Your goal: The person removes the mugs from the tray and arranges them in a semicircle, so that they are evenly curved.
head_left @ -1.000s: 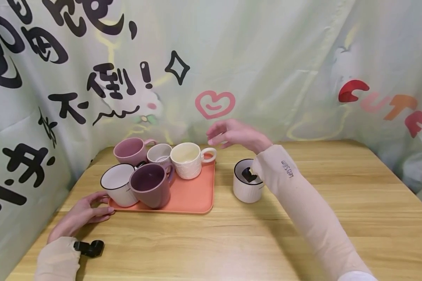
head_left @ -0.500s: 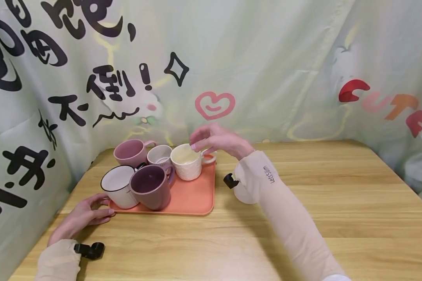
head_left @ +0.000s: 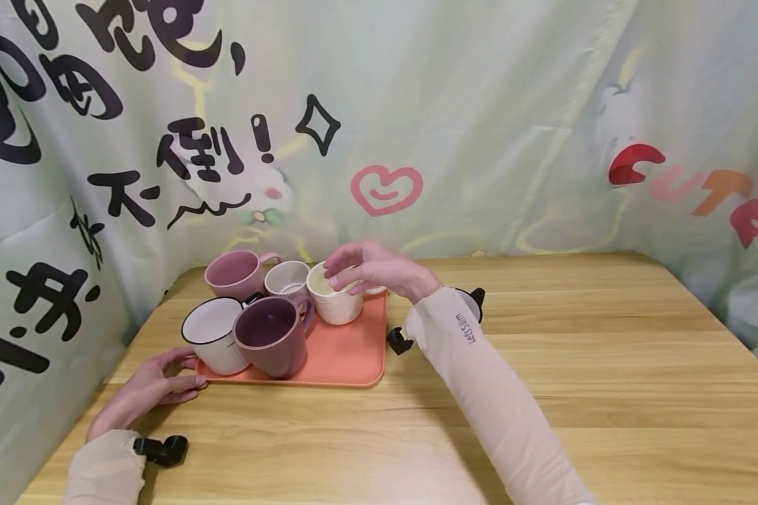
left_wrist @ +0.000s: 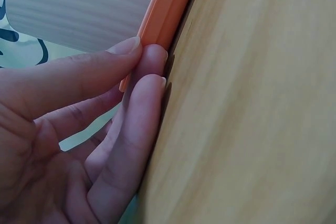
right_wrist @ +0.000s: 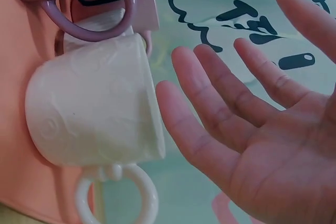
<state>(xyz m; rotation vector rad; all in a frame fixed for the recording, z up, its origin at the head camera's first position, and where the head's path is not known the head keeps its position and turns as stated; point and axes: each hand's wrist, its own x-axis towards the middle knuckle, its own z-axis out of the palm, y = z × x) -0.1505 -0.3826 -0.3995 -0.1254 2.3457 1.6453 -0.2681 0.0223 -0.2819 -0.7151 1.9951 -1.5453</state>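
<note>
My left hand [head_left: 158, 382] pinches the near left corner of the orange tray [head_left: 347, 358], thumb on top of the rim and fingers underneath, as the left wrist view shows. My right hand [head_left: 379, 270] hovers over a cream embossed mug [head_left: 337, 308], its fingers spread and holding nothing. In the right wrist view the fingertips [right_wrist: 167, 90] are right by that mug's rim. On the tray beside it stand a dark purple mug [head_left: 274, 344], a white mug with black rim [head_left: 217, 337], a pink mug [head_left: 234, 273] and a small pale ribbed cup [head_left: 287, 278].
A second white mug with a black rim [head_left: 471, 303] stands on the wooden table [head_left: 606, 365] right of the tray, mostly hidden behind the right sleeve [head_left: 480, 379]. A printed curtain [head_left: 480, 140] hangs close behind the table and along its left side.
My right hand has moved left and lower, from beyond the cream mug's handle to over its opening. My left hand stays at the tray corner, and the mugs have not moved.
</note>
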